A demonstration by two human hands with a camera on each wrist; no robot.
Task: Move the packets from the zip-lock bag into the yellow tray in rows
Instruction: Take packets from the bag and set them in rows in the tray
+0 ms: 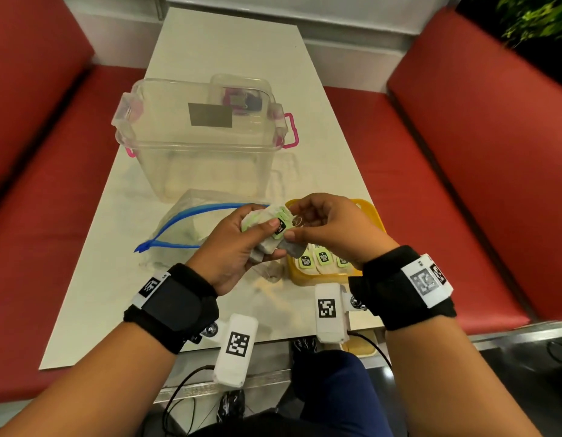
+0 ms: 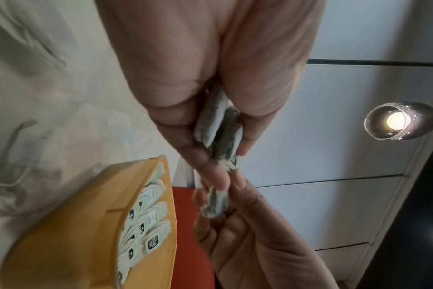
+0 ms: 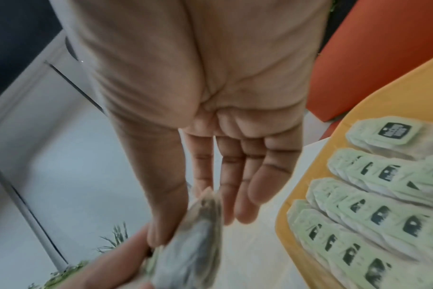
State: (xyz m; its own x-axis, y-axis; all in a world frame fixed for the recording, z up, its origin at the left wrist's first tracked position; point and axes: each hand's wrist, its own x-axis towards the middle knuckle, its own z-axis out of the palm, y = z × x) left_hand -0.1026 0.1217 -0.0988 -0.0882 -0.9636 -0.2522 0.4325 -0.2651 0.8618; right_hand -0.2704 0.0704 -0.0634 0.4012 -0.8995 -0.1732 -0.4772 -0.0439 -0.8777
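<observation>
Left hand (image 1: 242, 244) grips a packet bundle (image 1: 267, 230); right hand (image 1: 330, 228) pinches one packet (image 1: 292, 247).
Tags seem tangled; pulling could spill packets beside the yellow tray (image 1: 376, 216).

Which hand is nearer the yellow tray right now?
Right. The right hand hangs directly over the yellow tray, pinching a single packet. The left hand sits beside the tray, between it and the zip-lock bag, gripping a bunch of packets.
</observation>
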